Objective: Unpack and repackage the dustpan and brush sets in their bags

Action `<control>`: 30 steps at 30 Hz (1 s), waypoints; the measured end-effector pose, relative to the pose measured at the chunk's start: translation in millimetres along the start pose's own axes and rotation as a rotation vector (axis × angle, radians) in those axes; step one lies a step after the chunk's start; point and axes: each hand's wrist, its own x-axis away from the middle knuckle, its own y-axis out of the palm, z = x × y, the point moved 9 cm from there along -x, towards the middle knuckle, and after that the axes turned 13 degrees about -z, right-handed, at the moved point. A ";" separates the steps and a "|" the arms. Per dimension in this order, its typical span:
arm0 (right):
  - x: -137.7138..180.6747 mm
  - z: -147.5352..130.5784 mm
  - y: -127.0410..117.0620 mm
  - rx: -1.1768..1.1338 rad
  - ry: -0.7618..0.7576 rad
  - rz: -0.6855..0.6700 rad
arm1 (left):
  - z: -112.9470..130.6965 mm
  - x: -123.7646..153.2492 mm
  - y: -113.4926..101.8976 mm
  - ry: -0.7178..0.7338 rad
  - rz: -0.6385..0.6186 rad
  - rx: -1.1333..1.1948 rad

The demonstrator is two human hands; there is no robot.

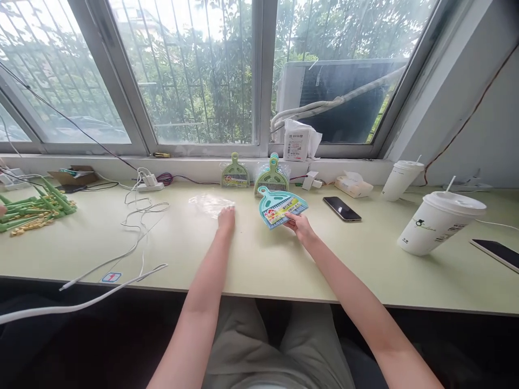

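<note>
My right hand (299,223) pinches the near edge of a small teal dustpan-and-brush set (280,206) with a colourful label, lifted slightly off the pale green table (259,259). My left hand (226,218) rests with curled fingers on the near edge of a clear plastic bag (211,203) lying flat on the table. Two green dustpan sets, one (234,173) to the left and one (271,176) to the right, lean against the window ledge just behind.
A black phone (341,208) lies right of the teal set. Two white lidded cups (440,222) (399,179) stand at the right, with a tissue box (353,185) and another phone (495,253). White cables (138,227) and green sticks (32,208) lie at the left.
</note>
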 end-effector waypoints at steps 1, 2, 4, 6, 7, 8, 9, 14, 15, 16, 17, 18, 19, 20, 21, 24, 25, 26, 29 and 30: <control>-0.3 -0.1 -1.3 -0.003 0.002 0.007 | 5.7 -1.7 4.9 0.050 -0.050 -0.030; -0.5 0.0 -2.5 -0.007 0.005 0.013 | 12.8 -2.3 6.8 0.109 -0.069 -0.059; -0.6 0.7 -5.2 -0.012 0.019 0.033 | 26.0 -1.4 6.8 0.206 -0.068 -0.124; -0.1 2.1 -8.8 -0.011 0.040 0.065 | 34.1 -0.4 7.0 0.251 -0.063 -0.189; 0.2 2.9 -10.6 -0.009 0.049 0.081 | 36.0 -0.1 6.8 0.254 -0.051 -0.216; 0.6 3.6 -12.0 -0.006 0.058 0.092 | 36.7 0.1 6.2 0.248 -0.029 -0.234; 0.8 4.2 -12.6 -0.004 0.066 0.096 | 36.5 0.4 5.3 0.233 0.000 -0.234; 1.1 4.1 -8.5 0.014 0.090 0.065 | 30.7 -0.8 17.5 0.128 -0.027 -0.199; 1.2 3.9 -7.0 0.024 0.097 0.056 | 32.2 -1.1 24.0 0.132 -0.084 -0.228; 1.2 3.9 -5.4 0.034 0.106 0.045 | 34.6 -0.8 29.6 0.144 -0.137 -0.265; 1.1 4.2 -3.5 0.045 0.118 0.030 | 37.5 0.0 33.3 0.161 -0.175 -0.297; 1.0 4.8 -1.8 0.056 0.131 0.016 | 40.4 1.0 34.7 0.175 -0.197 -0.319; 1.0 5.5 -0.5 0.065 0.142 0.006 | 42.8 1.9 33.9 0.181 -0.201 -0.327; 1.0 6.1 0.3 0.074 0.151 -0.001 | 44.7 2.8 31.5 0.180 -0.193 -0.324; 1.0 6.6 0.9 0.083 0.158 -0.005 | 46.2 3.5 28.5 0.175 -0.178 -0.315; 1.3 7.7 1.9 0.110 0.173 -0.011 | 46.6 4.3 20.9 0.150 -0.132 -0.297; 1.4 8.1 2.6 0.115 0.178 -0.016 | 45.4 4.1 19.7 0.143 -0.123 -0.299; 1.6 8.7 3.3 0.119 0.185 -0.021 | 43.6 3.6 19.4 0.139 -0.120 -0.304; 2.2 10.8 5.5 0.125 0.208 -0.032 | 35.9 0.9 21.4 0.123 -0.147 -0.334; 2.2 11.6 6.5 0.127 0.214 -0.040 | 33.4 0.1 21.7 0.115 -0.156 -0.351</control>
